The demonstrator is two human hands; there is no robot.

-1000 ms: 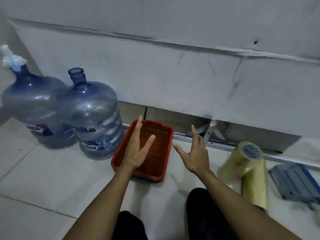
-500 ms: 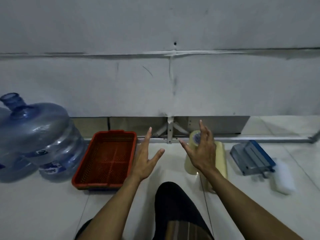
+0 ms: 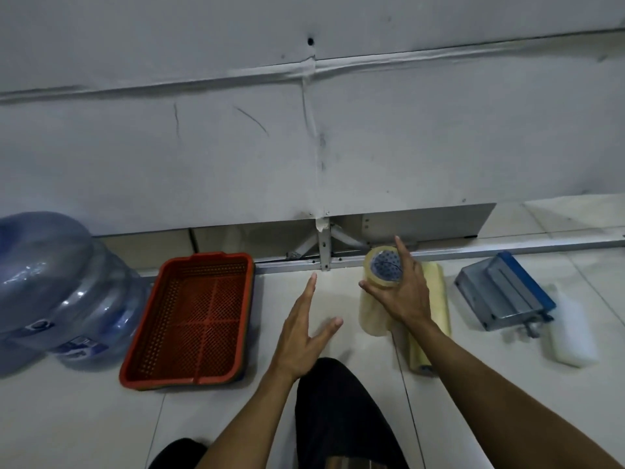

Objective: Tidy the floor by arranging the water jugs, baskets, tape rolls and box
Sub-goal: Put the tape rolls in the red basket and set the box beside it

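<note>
Two yellowish stacks of tape rolls lie on the floor right of centre: one tilted stack [image 3: 373, 313] with a blue-patterned end, and a second stack [image 3: 438, 299] flat behind it. My right hand [image 3: 404, 292] is spread over the upper end of the tilted stack, thumb at its left side, fingers straight. My left hand [image 3: 301, 333] hovers with straight fingers over the bare floor between the tape and a red mesh basket [image 3: 196, 319]. Blue water jugs [image 3: 67, 299] stand at the far left. A grey-blue box [image 3: 500, 292] lies to the right.
A grey partition wall [image 3: 304, 147] runs across the back, with a metal rail and bracket [image 3: 323, 255] at its foot. A white block [image 3: 571, 333] lies right of the box. My dark-clad knee [image 3: 338, 401] is at the bottom centre.
The view has swung right, so the jugs and basket now sit further left. My right hand has reached forward onto the tilted tape stack. My left hand has left the basket.
</note>
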